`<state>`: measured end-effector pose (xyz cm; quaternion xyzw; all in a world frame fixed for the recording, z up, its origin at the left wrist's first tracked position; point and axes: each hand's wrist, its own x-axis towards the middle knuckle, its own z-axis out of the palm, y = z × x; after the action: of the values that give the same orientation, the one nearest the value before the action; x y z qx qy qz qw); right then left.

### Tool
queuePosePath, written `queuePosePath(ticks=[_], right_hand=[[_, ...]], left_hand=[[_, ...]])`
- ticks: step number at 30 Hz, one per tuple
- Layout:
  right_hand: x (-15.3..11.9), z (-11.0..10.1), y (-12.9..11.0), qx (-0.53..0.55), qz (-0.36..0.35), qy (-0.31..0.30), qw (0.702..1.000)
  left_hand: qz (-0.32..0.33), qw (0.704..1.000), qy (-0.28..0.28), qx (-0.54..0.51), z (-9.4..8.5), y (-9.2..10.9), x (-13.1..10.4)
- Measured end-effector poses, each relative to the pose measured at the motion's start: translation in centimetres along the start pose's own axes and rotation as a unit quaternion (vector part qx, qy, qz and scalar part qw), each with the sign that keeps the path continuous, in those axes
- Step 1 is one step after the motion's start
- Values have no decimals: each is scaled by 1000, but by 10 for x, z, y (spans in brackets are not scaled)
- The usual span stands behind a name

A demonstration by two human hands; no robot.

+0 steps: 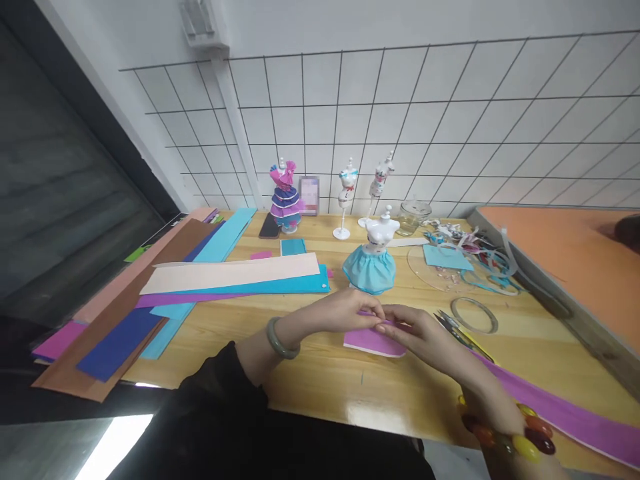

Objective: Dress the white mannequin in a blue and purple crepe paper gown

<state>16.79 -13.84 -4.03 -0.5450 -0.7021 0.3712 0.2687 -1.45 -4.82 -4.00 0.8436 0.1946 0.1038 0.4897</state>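
Note:
Both hands are at a purple strip (375,343) with a pale lower edge, low over the table; I cannot tell whether it is paper or cloth. My left hand (350,311) is closed on its upper edge. Close beside it, my right hand (417,331) pinches the same strip, fingertips almost meeting those of the left. The fingers hide part of the strip's top. Just beyond my hands stands a small white mannequin (381,230) wearing a gathered light-blue skirt (370,269). To the right of my right hand lie scissors (455,330) and a roll of tape (474,315).
Coloured sheets and strips (235,273) lie stacked on the left. Behind stand a dressed mannequin (286,197), two more white mannequins, a phone (270,227) and a glass jar (413,217). Ribbons and trimmings (493,267) are heaped right. A long purple strip (565,400) trails along the front right.

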Motion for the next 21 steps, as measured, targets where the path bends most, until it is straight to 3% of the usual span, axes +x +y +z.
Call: queuePosePath(ticks=[5, 8, 16, 19, 21], right_hand=[[3, -4, 15, -4, 38, 44, 998], [1, -10, 16, -4, 44, 53, 998], [13, -8, -1, 25, 14, 67, 997], [12, -23, 3, 19, 7, 65, 998], [9, -43, 7, 10, 9, 85, 996]], left_hand=[[-74, 986, 57, -136, 0, -15, -6], [-79, 965, 88, -233, 4, -18, -5], [-56, 977, 148, -141, 13, -5, -3], [-52, 971, 146, -181, 6, -3, -3], [-49, 964, 188, -184, -3, -2, -1]])
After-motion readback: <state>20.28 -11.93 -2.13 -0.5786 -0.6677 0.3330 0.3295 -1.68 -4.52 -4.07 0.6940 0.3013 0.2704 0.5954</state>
